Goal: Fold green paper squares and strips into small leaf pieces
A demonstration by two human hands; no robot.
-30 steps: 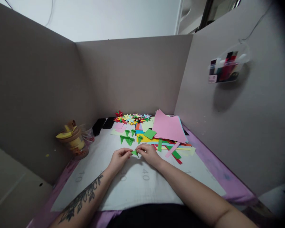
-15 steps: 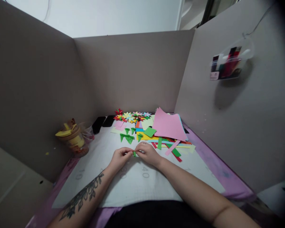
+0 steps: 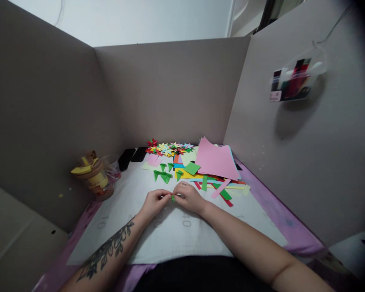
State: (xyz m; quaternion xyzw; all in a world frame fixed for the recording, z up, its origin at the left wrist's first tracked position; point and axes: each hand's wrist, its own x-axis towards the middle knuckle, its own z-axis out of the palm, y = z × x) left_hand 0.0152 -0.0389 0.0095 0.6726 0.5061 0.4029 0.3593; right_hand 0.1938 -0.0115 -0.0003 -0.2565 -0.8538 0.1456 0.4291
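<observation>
Between my fingertips is a small green piece of paper, mostly hidden by the fingers. My left hand pinches it from the left, and my right hand pinches it from the right. Both hands are held close together over the white mat. Just beyond them lie several folded green paper pieces, with one more folded green piece near my right hand. A flat green paper square rests farther back.
Folded paper stars cluster at the back. Large pink sheets and coloured paper strips lie to the right. A pot and dark flat objects stand left. Grey panels surround the table; a clear bag hangs right.
My hands stay together on the green paper with only a very slight shift of the fingers. Slightly less of the green piece shows below them. The other papers have not moved.
</observation>
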